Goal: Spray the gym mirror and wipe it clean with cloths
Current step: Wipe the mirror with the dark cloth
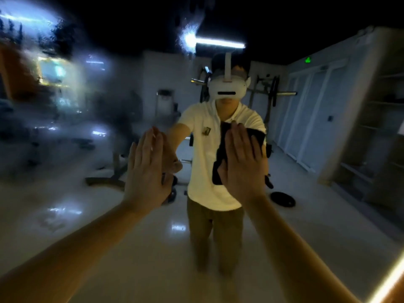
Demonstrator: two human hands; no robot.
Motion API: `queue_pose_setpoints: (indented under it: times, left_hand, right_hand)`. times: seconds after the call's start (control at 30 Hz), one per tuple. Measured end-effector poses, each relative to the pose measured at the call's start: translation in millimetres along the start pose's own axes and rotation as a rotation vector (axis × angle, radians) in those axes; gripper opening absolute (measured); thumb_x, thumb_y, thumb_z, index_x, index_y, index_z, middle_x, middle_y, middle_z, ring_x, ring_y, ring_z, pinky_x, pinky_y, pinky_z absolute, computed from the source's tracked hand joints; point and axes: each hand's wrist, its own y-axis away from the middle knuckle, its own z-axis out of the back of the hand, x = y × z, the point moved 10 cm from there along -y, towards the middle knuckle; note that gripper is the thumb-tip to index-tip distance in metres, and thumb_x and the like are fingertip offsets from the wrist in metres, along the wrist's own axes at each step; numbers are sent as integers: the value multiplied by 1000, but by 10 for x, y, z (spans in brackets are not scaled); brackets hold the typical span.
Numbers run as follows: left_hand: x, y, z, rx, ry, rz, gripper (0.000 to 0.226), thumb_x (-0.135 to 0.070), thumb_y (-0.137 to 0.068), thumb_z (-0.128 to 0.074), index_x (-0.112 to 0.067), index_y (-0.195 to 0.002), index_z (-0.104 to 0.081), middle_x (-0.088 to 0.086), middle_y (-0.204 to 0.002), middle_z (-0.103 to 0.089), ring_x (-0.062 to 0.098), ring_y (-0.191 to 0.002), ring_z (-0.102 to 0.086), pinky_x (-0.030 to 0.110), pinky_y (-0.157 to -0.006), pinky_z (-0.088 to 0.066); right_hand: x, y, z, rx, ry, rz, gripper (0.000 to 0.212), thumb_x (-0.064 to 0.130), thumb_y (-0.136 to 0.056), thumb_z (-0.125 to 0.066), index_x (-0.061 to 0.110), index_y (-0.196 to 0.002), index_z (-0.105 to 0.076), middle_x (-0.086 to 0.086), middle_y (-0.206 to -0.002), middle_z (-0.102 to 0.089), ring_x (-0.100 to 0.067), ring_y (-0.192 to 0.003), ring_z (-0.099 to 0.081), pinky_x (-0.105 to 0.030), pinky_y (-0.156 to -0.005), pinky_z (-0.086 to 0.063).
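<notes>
The gym mirror [65,132] fills the whole view, and its left part is smeared with wet, cloudy streaks. My right hand [242,162] lies flat with straight fingers, pressing a black cloth [253,136] against the glass at centre right. My left hand [146,171] is also flat and open, fingers straight, touching the glass just left of centre with nothing visible under it. The reflection shows a person in a white shirt with both arms stretched toward the mirror.
In the reflection stand a barbell rack [271,92], a bench frame [113,171], a weight plate on the floor [283,199] and white doors [310,119] on the right. A lit strip [389,281] runs along the mirror's lower right edge.
</notes>
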Motion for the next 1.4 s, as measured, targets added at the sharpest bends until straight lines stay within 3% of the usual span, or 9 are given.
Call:
queue_pose_setpoints:
  times: [0.13,0.27,0.47,0.57,0.67,0.83,0.93,1.1,1.4]
  left_hand:
    - [-190,-267,-26,-57,-29,24,92,-60,-102,-45,2,-163,-16,28,-170,-13,43,-158,-15,61,-126,-20]
    - [-174,-221,-102,-34,-90,63,101,-67,-98,-43,4,-163,-13,29,-170,-10,43,-159,-13,63,-125,-22]
    - [-94,-208,18,20,-217,-23,101,-64,-97,-52,2,-163,-16,27,-171,-11,42,-159,-14,62,-123,-28]
    - [-105,-190,86,13,-253,-74,96,-62,-99,-52,1,-163,-19,26,-170,-16,39,-159,-16,57,-125,-27]
    - [-74,-194,129,37,-250,-110,93,-64,-101,-47,-2,-164,-20,23,-171,-17,37,-159,-18,56,-126,-25]
    - [-53,-308,290,-9,-185,-158,78,-62,-105,-33,-3,-156,-37,22,-160,-37,41,-145,-40,55,-125,-26]
    - [4,-468,375,-71,-136,-194,69,-56,-104,-46,-6,-152,-41,19,-156,-43,40,-141,-45,57,-123,-30]
    - [228,-913,720,-205,-62,-265,70,-46,-98,-65,-8,-153,-45,17,-159,-43,37,-144,-43,50,-126,-25]
    - [1082,-1842,1337,-330,-117,-275,71,-42,-99,-54,0,-154,-40,24,-159,-38,43,-147,-37,61,-121,-28]
  right_hand:
    - [-821,-259,330,-101,25,-255,68,27,-102,-36,-1,-161,-18,-21,-169,-17,-35,-158,-12,-52,-128,-13]
    - [-775,-409,437,-225,-32,-388,68,25,-103,-39,-1,-161,-18,-21,-169,-17,-35,-158,-10,-52,-129,-10]
    - [279,-1041,270,-119,-37,-14,70,47,-109,-27,3,-163,-19,-18,-170,-6,-32,-159,-6,-46,-129,1]
    - [718,-1100,111,-36,31,191,66,40,-109,-20,3,-163,-11,-17,-172,-5,-30,-160,-3,-45,-129,3]
    - [531,-1078,153,-18,115,224,64,36,-109,-27,5,-163,-11,-16,-172,-7,-30,-160,-3,-46,-128,4]
    - [-600,-1116,570,-103,80,-106,62,33,-108,-28,7,-162,-14,-17,-171,-12,-32,-159,-8,-51,-128,-8]
    - [-1085,-1216,808,-198,55,-349,62,27,-108,-30,5,-163,-14,-16,-172,-10,-31,-159,-7,-49,-129,-7]
    - [-787,-1535,826,-302,36,-601,67,24,-101,-31,0,-162,-16,-20,-170,-13,-34,-158,-10,-50,-129,-7]
    - [1218,-2540,357,-144,221,-50,67,32,-101,-22,5,-163,-18,-15,-171,-16,-29,-159,-10,-46,-130,-3]
